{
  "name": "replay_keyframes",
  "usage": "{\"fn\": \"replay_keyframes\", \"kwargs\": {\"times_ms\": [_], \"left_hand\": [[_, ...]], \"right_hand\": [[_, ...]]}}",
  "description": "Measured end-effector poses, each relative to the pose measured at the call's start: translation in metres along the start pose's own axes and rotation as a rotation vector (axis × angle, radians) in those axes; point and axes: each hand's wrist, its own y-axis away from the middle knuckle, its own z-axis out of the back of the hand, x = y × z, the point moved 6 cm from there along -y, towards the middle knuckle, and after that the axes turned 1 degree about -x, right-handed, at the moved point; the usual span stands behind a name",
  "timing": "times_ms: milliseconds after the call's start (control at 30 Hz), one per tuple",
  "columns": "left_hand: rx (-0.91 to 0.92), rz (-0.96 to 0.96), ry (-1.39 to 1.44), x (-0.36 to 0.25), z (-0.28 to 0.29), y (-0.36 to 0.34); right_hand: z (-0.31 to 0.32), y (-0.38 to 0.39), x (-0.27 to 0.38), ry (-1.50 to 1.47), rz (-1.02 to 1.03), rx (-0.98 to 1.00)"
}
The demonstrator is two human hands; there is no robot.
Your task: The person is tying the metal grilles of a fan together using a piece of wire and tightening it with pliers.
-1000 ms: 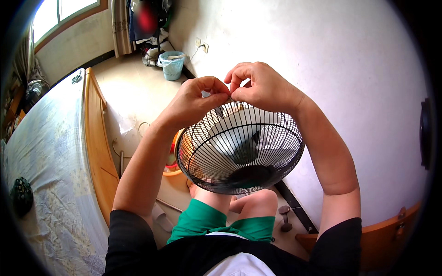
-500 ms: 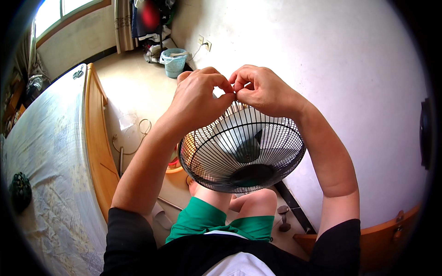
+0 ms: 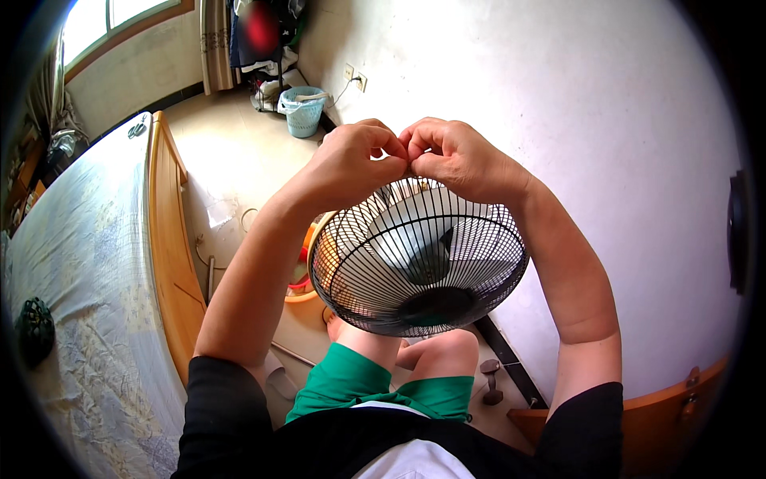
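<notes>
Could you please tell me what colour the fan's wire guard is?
The wire guard is black, best seen in the head view.

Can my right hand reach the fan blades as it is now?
Probably not: the right hand is at the top edge of the black wire grille, whose close-set wires screen the fan blades.

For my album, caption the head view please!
Left hand and right hand meet at the top of a black fan cage.

The head-worn fisheye looks forward and down from close above the fan (image 3: pixel 419 255), its wide field reaching the bed (image 3: pixel 96 263), wall (image 3: pixel 622 199) and far window (image 3: pixel 112 20).
</notes>
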Motion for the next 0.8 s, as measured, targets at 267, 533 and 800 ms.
{"fn": "replay_keyframes", "kwargs": {"times_ms": [267, 533, 800], "left_hand": [[0.028, -0.052, 0.045, 0.000, 0.001, -0.003], [-0.010, -0.103, -0.037, -0.004, 0.004, -0.003], [0.057, -0.010, 0.042, 0.000, -0.001, 0.000]], "right_hand": [[0.000, 0.000, -0.001, -0.042, 0.026, 0.000], [0.000, 0.000, -0.001, 0.000, 0.105, -0.049], [0.017, 0.007, -0.001, 0.018, 0.026, -0.163]]}}
